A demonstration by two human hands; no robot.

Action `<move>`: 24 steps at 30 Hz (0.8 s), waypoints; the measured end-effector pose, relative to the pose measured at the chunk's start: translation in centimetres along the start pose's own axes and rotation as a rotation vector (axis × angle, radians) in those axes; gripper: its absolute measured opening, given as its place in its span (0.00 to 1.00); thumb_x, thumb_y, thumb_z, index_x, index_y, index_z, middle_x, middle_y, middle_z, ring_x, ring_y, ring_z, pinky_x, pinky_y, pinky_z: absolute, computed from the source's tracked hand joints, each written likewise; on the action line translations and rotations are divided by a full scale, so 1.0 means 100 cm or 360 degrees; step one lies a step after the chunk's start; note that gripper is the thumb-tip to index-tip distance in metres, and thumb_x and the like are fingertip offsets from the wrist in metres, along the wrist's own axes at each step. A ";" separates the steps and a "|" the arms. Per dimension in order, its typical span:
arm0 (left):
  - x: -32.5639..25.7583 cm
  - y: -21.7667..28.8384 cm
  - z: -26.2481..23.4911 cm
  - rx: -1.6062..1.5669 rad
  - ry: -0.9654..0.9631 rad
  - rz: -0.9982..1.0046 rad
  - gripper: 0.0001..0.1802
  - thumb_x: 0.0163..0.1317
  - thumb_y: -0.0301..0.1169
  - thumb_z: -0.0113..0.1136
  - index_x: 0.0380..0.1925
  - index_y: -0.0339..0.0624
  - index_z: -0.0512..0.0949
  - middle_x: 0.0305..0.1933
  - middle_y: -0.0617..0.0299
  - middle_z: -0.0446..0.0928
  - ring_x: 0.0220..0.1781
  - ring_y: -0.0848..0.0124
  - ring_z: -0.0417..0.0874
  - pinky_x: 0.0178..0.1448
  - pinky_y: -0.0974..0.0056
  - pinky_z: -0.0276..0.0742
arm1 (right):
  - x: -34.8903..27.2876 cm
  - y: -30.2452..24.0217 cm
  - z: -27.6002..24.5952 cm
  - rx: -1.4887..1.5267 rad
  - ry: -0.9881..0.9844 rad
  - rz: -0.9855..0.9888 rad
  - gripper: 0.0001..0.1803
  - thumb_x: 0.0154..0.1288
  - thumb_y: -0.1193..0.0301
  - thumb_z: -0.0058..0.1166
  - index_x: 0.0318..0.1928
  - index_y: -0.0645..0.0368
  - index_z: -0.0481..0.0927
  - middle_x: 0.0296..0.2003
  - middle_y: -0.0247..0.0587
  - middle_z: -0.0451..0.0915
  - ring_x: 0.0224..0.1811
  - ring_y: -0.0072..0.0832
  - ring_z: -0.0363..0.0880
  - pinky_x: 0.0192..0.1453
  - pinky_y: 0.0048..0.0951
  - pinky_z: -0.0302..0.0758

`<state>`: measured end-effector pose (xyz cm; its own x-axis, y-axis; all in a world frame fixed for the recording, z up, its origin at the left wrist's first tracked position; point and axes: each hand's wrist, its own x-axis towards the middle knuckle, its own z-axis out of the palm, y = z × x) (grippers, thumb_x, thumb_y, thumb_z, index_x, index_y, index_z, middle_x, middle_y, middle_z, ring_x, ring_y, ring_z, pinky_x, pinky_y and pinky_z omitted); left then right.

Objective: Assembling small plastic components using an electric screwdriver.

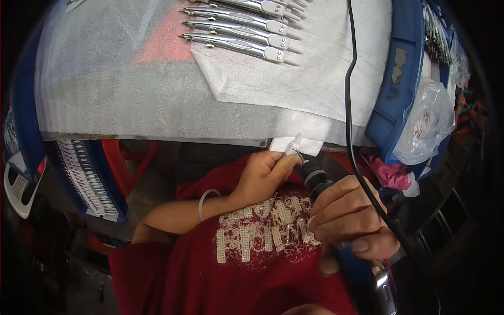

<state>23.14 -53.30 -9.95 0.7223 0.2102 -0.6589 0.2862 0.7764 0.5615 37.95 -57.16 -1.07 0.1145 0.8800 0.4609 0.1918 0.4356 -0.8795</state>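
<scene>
At the near edge of the tabletop (105, 107), the left hand (265, 173) grasps a small pale piece (292, 148) between thumb and bent fingers; most of it is hidden by the hand, and only its whitish head and a thin stub show. That head lies over a white pad (313, 146) at the table's rim. The right hand (349, 218) has its fingers wrapped around a power screwdriver (315, 177) with a dark nose and a blue body. The tool points up and to the left, its thin bit right at the small piece; whether the tip touches cannot be told.

A black cord (353, 79) runs down across the tabletop and passes in front of the right hand. Farther back, several silver drawing compasses (236, 45) lie side by side, partly on a white cloth (320, 79) with one corner folded over. To the right stands a blue bin (394, 100), with a clear plastic bag (428, 126) against it and a pink cloth (389, 173) below. At left, below the tabletop, another blue bin (118, 202) holds rows of silver parts (86, 176), just beside a red stool (119, 165).
</scene>
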 end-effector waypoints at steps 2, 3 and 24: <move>0.000 -0.002 -0.001 -0.0056 -0.0008 -0.0028 0.12 0.69 0.32 0.52 0.36 0.34 0.81 0.18 0.72 0.70 0.21 0.85 0.66 0.23 0.75 0.61 | -0.002 0.001 0.001 -0.0020 0.0023 -0.0007 0.32 0.55 0.62 0.67 0.52 0.57 0.61 0.28 0.41 0.79 0.24 0.28 0.80 0.25 0.26 0.79; 0.000 -0.002 0.000 -0.0105 -0.0015 -0.0049 0.12 0.69 0.32 0.52 0.36 0.34 0.81 0.18 0.73 0.69 0.21 0.85 0.65 0.23 0.75 0.61 | -0.003 0.000 0.002 -0.0041 0.0047 -0.0024 0.33 0.55 0.62 0.67 0.54 0.57 0.61 0.28 0.41 0.79 0.24 0.29 0.81 0.25 0.26 0.79; 0.001 -0.010 -0.005 -0.0112 -0.0063 -0.0178 0.11 0.69 0.31 0.53 0.36 0.35 0.80 0.29 0.70 0.77 0.27 0.85 0.71 0.28 0.79 0.63 | -0.004 0.002 0.019 0.0123 0.0451 -0.0128 0.21 0.45 0.74 0.70 0.35 0.62 0.70 0.27 0.48 0.79 0.23 0.36 0.80 0.24 0.31 0.78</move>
<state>22.63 -53.74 -10.78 0.7130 0.0978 -0.6943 0.3221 0.8339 0.4483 36.06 -57.04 -1.65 0.3715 0.7590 0.5347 0.1380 0.5244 -0.8402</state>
